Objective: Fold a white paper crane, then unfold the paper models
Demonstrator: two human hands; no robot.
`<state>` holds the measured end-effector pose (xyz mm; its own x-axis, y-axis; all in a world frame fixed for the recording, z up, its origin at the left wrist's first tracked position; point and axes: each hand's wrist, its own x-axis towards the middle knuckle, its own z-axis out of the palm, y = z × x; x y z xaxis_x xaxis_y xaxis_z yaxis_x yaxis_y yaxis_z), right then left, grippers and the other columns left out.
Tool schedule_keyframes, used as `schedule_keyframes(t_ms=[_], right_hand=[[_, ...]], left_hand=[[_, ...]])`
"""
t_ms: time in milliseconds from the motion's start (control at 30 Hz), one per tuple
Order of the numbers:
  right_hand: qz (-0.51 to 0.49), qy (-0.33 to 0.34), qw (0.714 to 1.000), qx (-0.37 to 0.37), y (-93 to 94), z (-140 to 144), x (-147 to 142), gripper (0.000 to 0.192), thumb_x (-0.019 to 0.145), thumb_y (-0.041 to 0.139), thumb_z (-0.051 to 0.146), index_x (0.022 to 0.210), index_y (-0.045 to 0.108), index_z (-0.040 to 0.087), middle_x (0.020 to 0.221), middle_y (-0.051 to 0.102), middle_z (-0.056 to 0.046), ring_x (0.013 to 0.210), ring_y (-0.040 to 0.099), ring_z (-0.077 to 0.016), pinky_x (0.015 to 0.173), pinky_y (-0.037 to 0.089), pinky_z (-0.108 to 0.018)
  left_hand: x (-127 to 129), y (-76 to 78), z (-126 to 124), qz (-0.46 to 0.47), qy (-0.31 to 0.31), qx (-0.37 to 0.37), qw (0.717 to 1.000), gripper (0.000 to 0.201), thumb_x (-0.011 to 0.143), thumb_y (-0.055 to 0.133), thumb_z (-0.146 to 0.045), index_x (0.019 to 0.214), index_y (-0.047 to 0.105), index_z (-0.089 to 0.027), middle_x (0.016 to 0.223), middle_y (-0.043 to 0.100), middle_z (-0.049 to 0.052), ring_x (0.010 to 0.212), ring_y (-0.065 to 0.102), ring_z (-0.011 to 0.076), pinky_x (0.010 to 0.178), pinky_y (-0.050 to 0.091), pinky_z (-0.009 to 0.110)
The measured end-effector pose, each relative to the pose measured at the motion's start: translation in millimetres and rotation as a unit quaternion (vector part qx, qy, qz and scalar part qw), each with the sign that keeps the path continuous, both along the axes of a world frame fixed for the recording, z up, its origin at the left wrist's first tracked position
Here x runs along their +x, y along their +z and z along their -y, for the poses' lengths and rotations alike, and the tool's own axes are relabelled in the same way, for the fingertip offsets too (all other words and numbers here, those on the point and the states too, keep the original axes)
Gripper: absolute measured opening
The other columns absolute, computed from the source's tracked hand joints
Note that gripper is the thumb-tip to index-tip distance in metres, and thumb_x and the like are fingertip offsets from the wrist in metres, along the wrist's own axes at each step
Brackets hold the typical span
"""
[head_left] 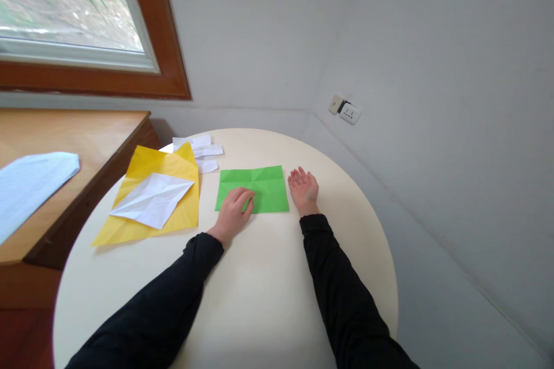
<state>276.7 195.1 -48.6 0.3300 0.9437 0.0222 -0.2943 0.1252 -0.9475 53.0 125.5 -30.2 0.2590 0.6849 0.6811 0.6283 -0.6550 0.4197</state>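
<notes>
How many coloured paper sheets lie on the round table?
2: the green sheet under the left hand, and the yellow sheet further left, under a white sheet.

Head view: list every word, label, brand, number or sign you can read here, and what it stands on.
None can be read.
Green paper under the left hand: blank, creases only.
Yellow paper, white sheets: no print shows.
Wall socket: small dark marks, too small to read.
</notes>
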Motion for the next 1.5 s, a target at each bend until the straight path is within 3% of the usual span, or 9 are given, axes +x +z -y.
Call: schedule_keyframes(t_ms=[100, 267, 467, 600, 700, 767, 1067, 1267, 1500], right_hand=[[0.007, -0.018, 1.000, 0.007, 1.6, 3, -1, 0.046, 0.086, 0.024, 0.040, 0.109, 0.054, 0.014, 0.092, 0.065, -0.011, 0.095, 0.063, -0.0187, 0.089, 0.049, -0.039], [0.055, -0.041, 0.997, 0.028, 6.6, 14, -9, 0.033, 0.083, 0.035, 0.037, 0.090, 0.060, 0.016, 0.067, 0.062, -0.004, 0.073, 0.064, -0.0177, 0.079, 0.050, -0.038], [0.194, -0.070, 0.975, 0.087, 14.5, 53, -21, 0.012, 0.073, 0.056, 0.028, 0.072, 0.063, 0.019, 0.071, 0.063, -0.002, 0.076, 0.058, -0.0193, 0.080, 0.046, -0.037], [0.510, 0.013, 0.827, 0.236, 13.4, 76, -29, 0.015, 0.077, 0.054, 0.022, 0.088, 0.064, 0.019, 0.093, 0.067, -0.008, 0.093, 0.058, -0.0222, 0.086, 0.043, -0.040], [0.629, 0.091, 0.734, 0.239, 9.5, 81, -36, 0.027, 0.077, 0.058, 0.021, 0.104, 0.062, 0.020, 0.116, 0.061, -0.011, 0.112, 0.052, -0.0247, 0.096, 0.036, -0.044], [0.666, 0.122, 0.705, 0.212, 7.1, 81, -40, 0.031, 0.079, 0.060, 0.024, 0.110, 0.060, 0.019, 0.120, 0.059, -0.012, 0.114, 0.051, -0.0253, 0.097, 0.034, -0.045], [0.700, 0.124, 0.680, 0.180, 9.2, 81, -44, 0.029, 0.083, 0.058, 0.028, 0.111, 0.059, 0.019, 0.113, 0.062, -0.010, 0.106, 0.055, -0.0229, 0.090, 0.039, -0.038], [0.710, 0.124, 0.671, 0.173, 14.6, 83, -49, 0.028, 0.085, 0.057, 0.028, 0.111, 0.059, 0.018, 0.112, 0.064, -0.010, 0.104, 0.056, -0.0223, 0.087, 0.040, -0.038], [0.726, 0.119, 0.655, 0.173, 13.5, 83, -51, 0.027, 0.086, 0.055, 0.028, 0.110, 0.060, 0.017, 0.111, 0.064, -0.010, 0.103, 0.057, -0.0229, 0.086, 0.042, -0.039]], left_hand=[[7, -2.3, 15, -0.022, 0.013, -0.027, 0.999, 0.020, 0.083, 0.048, -0.020, 0.101, 0.056, -0.020, 0.100, 0.059, 0.008, 0.097, 0.055, 0.0209, 0.089, 0.045, 0.037], [1, -8.0, 23, -0.079, 0.034, -0.086, 0.993, 0.038, 0.077, 0.053, -0.018, 0.115, 0.050, -0.019, 0.120, 0.053, 0.012, 0.115, 0.048, 0.0250, 0.104, 0.033, 0.046], [-7, -12.6, 19, -0.114, 0.041, -0.128, 0.984, 0.040, 0.078, 0.051, -0.017, 0.118, 0.049, -0.014, 0.130, 0.049, 0.015, 0.123, 0.043, 0.0250, 0.109, 0.026, 0.047], [-5, -13.7, 18, -0.102, 0.031, -0.111, 0.988, 0.035, 0.079, 0.048, -0.015, 0.114, 0.051, -0.015, 0.129, 0.051, 0.014, 0.123, 0.045, 0.0241, 0.108, 0.027, 0.049], [-4, -13.8, 17, -0.100, 0.023, -0.089, 0.991, 0.032, 0.080, 0.048, -0.015, 0.111, 0.054, -0.016, 0.127, 0.053, 0.014, 0.121, 0.046, 0.0235, 0.107, 0.028, 0.049], [-3, -13.7, 17, -0.110, 0.021, -0.086, 0.990, 0.030, 0.080, 0.048, -0.015, 0.109, 0.056, -0.015, 0.126, 0.054, 0.015, 0.120, 0.048, 0.0235, 0.107, 0.029, 0.048], [0, -10.5, 11, -0.148, 0.006, -0.115, 0.982, 0.025, 0.083, 0.053, -0.019, 0.107, 0.058, -0.015, 0.110, 0.065, 0.010, 0.103, 0.059, 0.0213, 0.102, 0.035, 0.045], [2, -8.3, 9, -0.162, -0.001, -0.079, 0.984, 0.011, 0.084, 0.054, -0.019, 0.089, 0.064, -0.018, 0.095, 0.068, 0.005, 0.090, 0.061, 0.0199, 0.092, 0.041, 0.041], [4, -7.0, 9, -0.173, 0.000, -0.074, 0.982, 0.011, 0.084, 0.053, -0.018, 0.081, 0.064, -0.017, 0.086, 0.068, 0.004, 0.084, 0.060, 0.0191, 0.088, 0.041, 0.040]])
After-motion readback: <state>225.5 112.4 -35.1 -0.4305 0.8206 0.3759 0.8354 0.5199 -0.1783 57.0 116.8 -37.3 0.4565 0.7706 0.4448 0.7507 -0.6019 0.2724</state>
